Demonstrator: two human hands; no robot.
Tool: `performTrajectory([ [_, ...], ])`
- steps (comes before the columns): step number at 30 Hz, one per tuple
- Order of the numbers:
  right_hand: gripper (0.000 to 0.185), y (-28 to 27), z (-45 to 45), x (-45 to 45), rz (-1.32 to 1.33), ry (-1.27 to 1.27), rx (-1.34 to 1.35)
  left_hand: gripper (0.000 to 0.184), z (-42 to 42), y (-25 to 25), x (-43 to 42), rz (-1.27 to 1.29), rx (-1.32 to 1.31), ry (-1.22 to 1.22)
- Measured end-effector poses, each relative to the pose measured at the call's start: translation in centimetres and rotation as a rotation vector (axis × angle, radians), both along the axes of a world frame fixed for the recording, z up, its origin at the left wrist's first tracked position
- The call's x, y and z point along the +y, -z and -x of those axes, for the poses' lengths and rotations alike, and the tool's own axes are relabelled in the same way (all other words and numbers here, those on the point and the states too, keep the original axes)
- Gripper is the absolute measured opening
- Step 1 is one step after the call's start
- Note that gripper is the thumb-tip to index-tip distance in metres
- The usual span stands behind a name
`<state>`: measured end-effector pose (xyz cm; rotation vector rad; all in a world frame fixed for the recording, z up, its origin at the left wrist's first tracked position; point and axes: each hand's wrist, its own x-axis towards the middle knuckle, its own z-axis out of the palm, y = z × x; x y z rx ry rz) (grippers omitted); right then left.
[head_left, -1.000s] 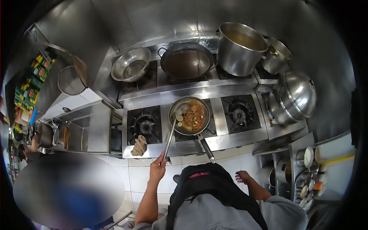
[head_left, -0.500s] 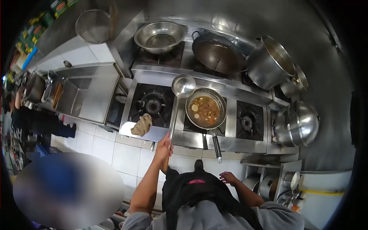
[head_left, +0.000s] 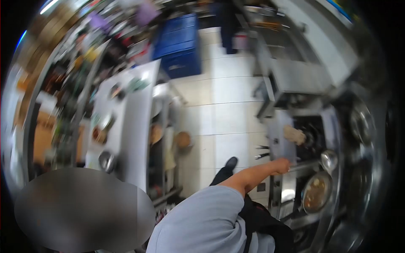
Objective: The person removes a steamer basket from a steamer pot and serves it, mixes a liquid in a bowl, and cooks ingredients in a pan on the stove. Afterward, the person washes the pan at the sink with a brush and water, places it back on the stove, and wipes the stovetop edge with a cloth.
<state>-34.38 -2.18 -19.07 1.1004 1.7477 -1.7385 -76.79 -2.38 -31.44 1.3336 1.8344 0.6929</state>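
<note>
Stove (head_left: 288,190): beside the pan (head_left: 316,195), a ladle (head_left: 329,160) is clasped by curled fingers of the left hand (head_left: 282,165); drips could be caused by tilting.

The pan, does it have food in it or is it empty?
Not empty: brownish food shows inside the pan. Blur hides how full.

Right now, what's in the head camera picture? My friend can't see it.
A person's left hand grips a ladle near a pan of food on a stove. Some beige cloth lies by a burner, and a blue box stands farther away.
</note>
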Motion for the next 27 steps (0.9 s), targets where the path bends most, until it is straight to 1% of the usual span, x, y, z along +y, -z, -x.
performTrajectory([
  [1,0.018,0.1,1.7,1.4,-0.002,-0.080,0.044,0.036,0.8,-0.6,-3.7,0.021,0.016,-0.100],
  [3,0.021,-2.9,7.3,3.2,-0.006,-0.257,0.083,0.041,0.9,-1.8,-11.6,-0.007,0.096,-0.218],
  [4,0.026,-5.5,11.0,2.9,-0.028,-0.337,0.106,0.043,0.7,-1.4,-15.6,0.102,0.097,-0.277],
  [5,0.023,-9.3,14.5,1.2,-0.085,-0.438,0.183,0.045,0.3,-0.1,-20.1,0.208,0.092,-0.326],
  [6,0.026,-7.3,15.3,1.8,-0.011,-0.424,0.190,0.048,-1.2,1.3,-25.1,0.252,0.058,-0.479],
  [7,0.024,-5.0,16.4,2.8,-0.066,-0.551,0.256,0.048,-3.2,0.4,-29.8,0.377,0.066,-0.545],
  [8,0.022,-3.8,17.6,3.1,-0.121,-0.672,0.320,0.049,-5.6,3.6,-34.4,0.438,0.034,-0.595],
  [9,0.022,-3.9,19.4,2.6,-0.214,-0.806,0.363,0.050,-8.6,1.6,-38.9,0.500,-0.014,-0.599],
  [10,0.022,-4.8,20.7,1.3,-0.213,-0.839,0.376,0.051,-12.8,4.3,-43.5,0.434,-0.029,-0.653],
  [11,0.023,-5.6,21.9,-0.5,-0.216,-0.826,0.436,0.052,-16.6,2.9,-47.0,0.538,-0.101,-0.640],
  [12,0.023,-6.1,22.9,-2.0,-0.218,-0.813,0.499,0.059,-21.3,5.8,-50.8,0.610,-0.150,-0.658],
  [13,0.024,-5.8,23.6,-3.2,-0.194,-0.839,0.469,0.065,-26.6,9.8,-54.6,0.528,-0.134,-0.715],
  [14,0.024,-6.1,24.2,-4.8,-0.190,-0.877,0.490,0.068,-29.9,6.2,-56.7,0.704,-0.377,-0.735],
  [15,0.024,-6.5,24.3,-7.1,-0.086,-0.876,0.456,0.068,-35.2,6.0,-58.7,0.732,-0.359,-0.896],
  [16,0.025,-6.9,24.1,-9.6,0.019,-0.874,0.416,0.066,-40.2,9.8,-61.3,0.862,-0.418,-0.977],
  [18,0.025,-7.7,23.0,-14.7,0.023,-0.974,0.408,0.065,-47.8,9.7,-63.9,1.016,-0.685,-1.163],
  [20,0.025,-7.2,21.8,-19.8,0.123,-1.074,0.381,0.064,-52.8,6.8,-65.0,0.990,-0.791,-1.320],
  [21,0.026,-6.5,21.1,-22.5,0.156,-1.139,0.350,0.061,-54.9,8.2,-65.9,0.870,-0.842,-1.385],
  [22,0.026,-6.0,20.4,-25.4,0.150,-1.169,0.361,0.057,-56.8,9.8,-66.8,0.712,-0.980,-1.534],
  [24,0.025,-5.7,18.1,-32.0,0.194,-1.308,0.251,0.054,-58.5,10.6,-69.2,0.510,-0.525,-1.343],
  [25,0.028,-5.2,17.0,-35.4,0.183,-1.384,0.220,0.054,-59.1,10.7,-70.3,0.499,-0.530,-1.366],
  [26,0.028,-3.9,16.0,-38.6,0.181,-1.407,0.222,0.052,-59.3,9.7,-71.2,0.381,-0.417,-1.461],
  [27,0.030,-2.3,14.9,-41.9,0.144,-1.515,0.223,0.051,-60.1,8.4,-73.0,0.265,-0.299,-1.546],
])
